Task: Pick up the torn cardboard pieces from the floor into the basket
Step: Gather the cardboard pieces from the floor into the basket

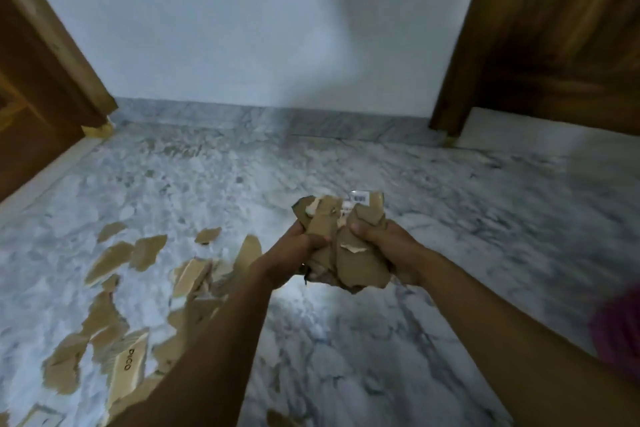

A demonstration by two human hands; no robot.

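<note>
A bundle of torn brown cardboard pieces [343, 246] is held above the marble floor in mid frame, one piece carrying a white barcode label. My left hand [294, 255] grips the bundle from the left and my right hand [391, 250] grips it from the right, thumbs on top. Several more torn cardboard pieces [114, 291] lie scattered on the floor at the lower left, one printed with dark letters [130, 362]. No basket is in view.
The grey-white marble floor [433, 218] runs to a white wall [270, 28] with a marble skirting. Wooden door frames stand at the left [41, 73] and right [540, 38]. A pink blurred thing [620, 336] shows at the right edge.
</note>
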